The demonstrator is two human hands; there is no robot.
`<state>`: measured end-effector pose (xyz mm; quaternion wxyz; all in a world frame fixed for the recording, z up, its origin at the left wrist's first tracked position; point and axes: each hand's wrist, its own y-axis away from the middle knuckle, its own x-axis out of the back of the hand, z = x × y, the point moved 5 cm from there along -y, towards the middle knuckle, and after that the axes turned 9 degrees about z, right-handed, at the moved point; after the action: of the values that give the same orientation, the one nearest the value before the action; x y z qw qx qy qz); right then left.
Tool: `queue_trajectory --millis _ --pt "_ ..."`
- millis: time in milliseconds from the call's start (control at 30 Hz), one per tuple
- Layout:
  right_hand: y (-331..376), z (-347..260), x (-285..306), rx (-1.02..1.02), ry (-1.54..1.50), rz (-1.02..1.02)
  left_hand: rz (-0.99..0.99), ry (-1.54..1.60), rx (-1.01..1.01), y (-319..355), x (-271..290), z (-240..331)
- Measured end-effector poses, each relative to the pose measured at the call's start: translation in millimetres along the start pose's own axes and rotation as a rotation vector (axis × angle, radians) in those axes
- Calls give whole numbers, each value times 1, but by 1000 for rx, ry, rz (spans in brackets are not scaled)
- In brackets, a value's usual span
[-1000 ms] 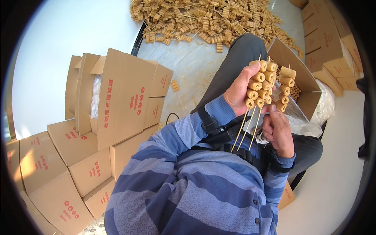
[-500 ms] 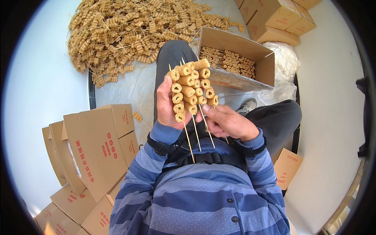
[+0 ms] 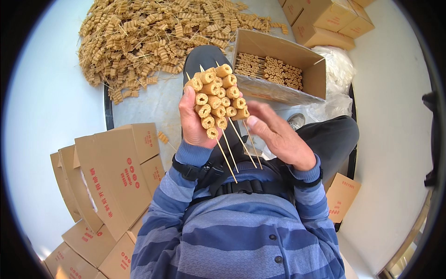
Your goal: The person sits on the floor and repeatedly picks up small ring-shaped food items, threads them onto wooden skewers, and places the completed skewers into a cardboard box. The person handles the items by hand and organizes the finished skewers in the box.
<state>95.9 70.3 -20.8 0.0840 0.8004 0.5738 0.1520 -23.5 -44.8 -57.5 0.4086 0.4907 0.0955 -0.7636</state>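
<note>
Here, on my distant feed, the left hand (image 3: 195,126) grips a bundle of skewered rolls (image 3: 214,101) in front of the body, cradling the tubes seemingly so the slim, pale sticks (image 3: 226,161) hang free. At its right edge, the right hand (image 3: 285,139) is open, fingers blurred, thumb contact unclear to me; beyond, a smooth-walled cardboard carton (image 3: 313,81), presumably placed for easy reach, holds more rough, golden, hollow-ended rolls.

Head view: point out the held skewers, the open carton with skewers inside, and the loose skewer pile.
Held skewers (image 3: 214,101), head view: a central tubular piece.
Open carton (image 3: 314,80), head view: its bare right inner wall.
Skewer pile (image 3: 146,43), head view: its visible middle.
</note>
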Motion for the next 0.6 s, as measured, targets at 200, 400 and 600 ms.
queue_trajectory --millis 200,400,600 --pt "-2 -50 -10 535 409 317 -109 -60 -6 5 -19 -4" --pt "-19 -43 -46 537 469 377 -52 -99 -68 9 -20 -3" --pt "-26 -31 -41 440 353 373 -9 -195 -119 -1 -16 -7"
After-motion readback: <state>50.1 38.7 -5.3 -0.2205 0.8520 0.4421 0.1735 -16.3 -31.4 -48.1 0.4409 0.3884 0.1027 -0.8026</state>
